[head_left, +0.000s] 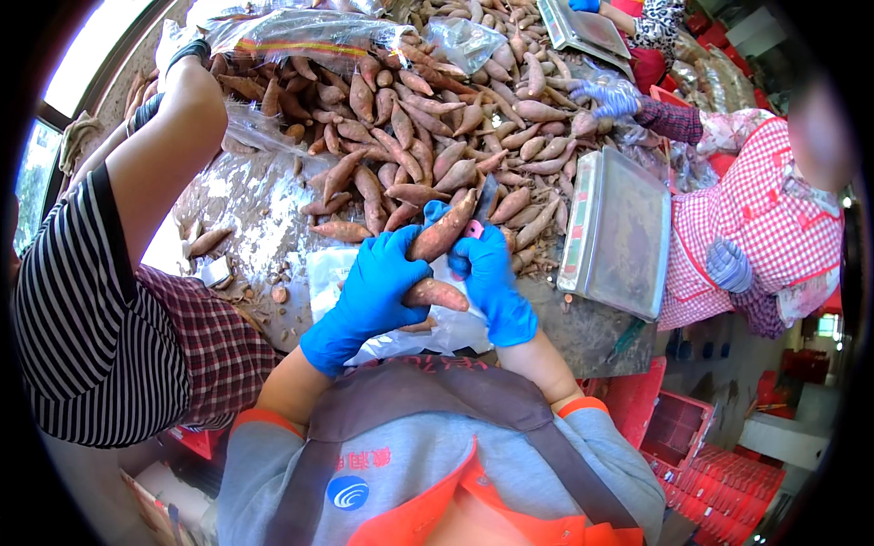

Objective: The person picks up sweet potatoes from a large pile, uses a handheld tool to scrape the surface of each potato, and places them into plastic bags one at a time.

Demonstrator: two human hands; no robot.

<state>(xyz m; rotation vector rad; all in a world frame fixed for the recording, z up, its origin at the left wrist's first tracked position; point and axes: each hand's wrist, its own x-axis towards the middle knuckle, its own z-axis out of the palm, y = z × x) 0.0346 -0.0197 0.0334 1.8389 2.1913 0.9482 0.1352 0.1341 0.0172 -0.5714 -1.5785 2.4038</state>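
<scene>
Blue gloves cover both of my hands. My left hand (375, 284) is closed around a long reddish-brown sweet potato (443, 229), held tilted above the table. A second sweet potato (437, 294) pokes out below the first, against the same hand's fingers. My right hand (499, 284) grips a small knife (487, 197) by its pink handle, the blade pointing up beside the first sweet potato's upper end. Beneath my hands lies a white plastic bag (330, 271). Just beyond them spreads a large heap of sweet potatoes (391, 150).
A scale (619, 232) stands to my right, another scale (587, 32) farther back. At my left works a person in a striped shirt (73, 318); across on the right, another wears a checked apron (728, 218). Clear plastic bags (300, 41) lie on the heap. Red crates (678, 428) stand lower right.
</scene>
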